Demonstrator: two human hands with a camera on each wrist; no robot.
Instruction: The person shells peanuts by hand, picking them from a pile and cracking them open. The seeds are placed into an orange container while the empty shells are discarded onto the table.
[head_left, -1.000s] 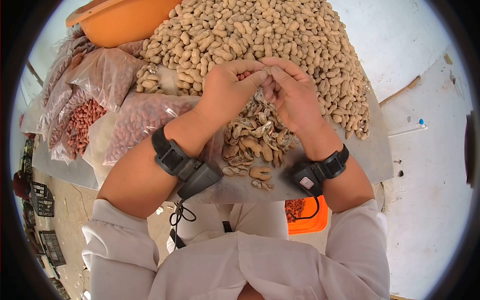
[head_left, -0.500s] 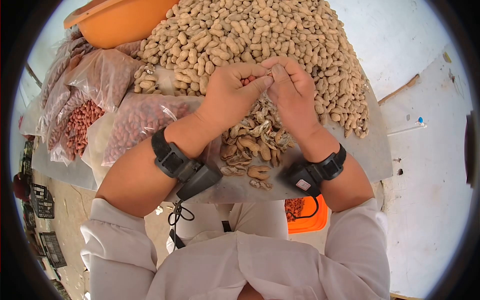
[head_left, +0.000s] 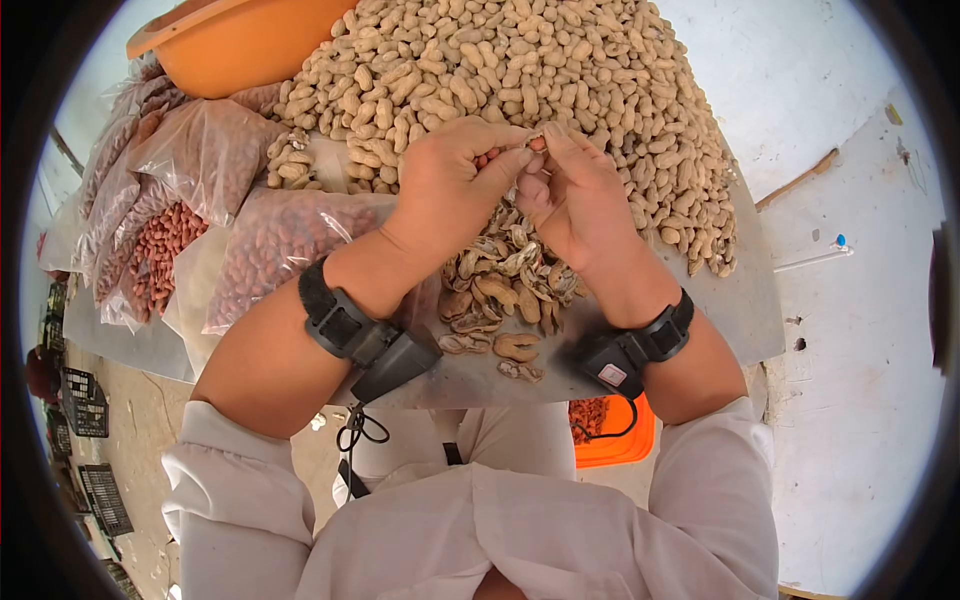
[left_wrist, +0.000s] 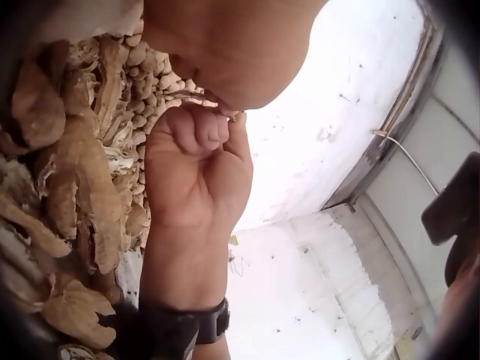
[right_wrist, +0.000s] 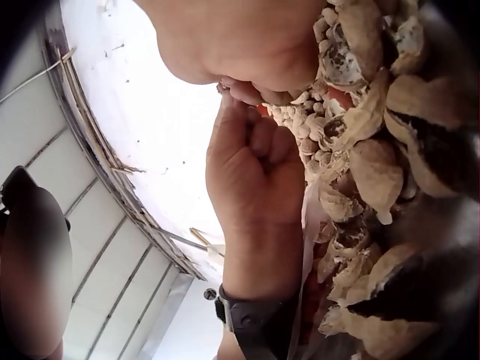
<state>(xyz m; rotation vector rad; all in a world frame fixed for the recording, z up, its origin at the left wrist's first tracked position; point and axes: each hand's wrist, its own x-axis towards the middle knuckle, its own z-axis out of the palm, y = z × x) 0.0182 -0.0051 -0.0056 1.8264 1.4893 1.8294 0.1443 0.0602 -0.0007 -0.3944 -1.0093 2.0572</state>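
Note:
In the head view my left hand (head_left: 450, 190) curls its fingers over a few red peanut kernels (head_left: 487, 157). My right hand (head_left: 588, 205) meets it fingertip to fingertip and pinches a peanut (head_left: 538, 144), its red kernel showing. Below the hands lies a heap of broken peanut shells (head_left: 500, 285). The left wrist view shows the right hand (left_wrist: 199, 161) with its fingers folded in. From the right wrist, the left hand (right_wrist: 255, 165) appears with bent fingers, its tips meeting the right hand's.
A large pile of unshelled peanuts (head_left: 540, 60) covers the back of the metal table (head_left: 745, 320). Plastic bags of red kernels (head_left: 290, 245) stand at the left, beside an orange basin (head_left: 240, 50). Under the table's front edge sits an orange tub (head_left: 640, 430).
The right hand has turned and its fingertips have shifted slightly, so a red kernel now shows between them. The left hand has moved slightly left and still holds its kernels.

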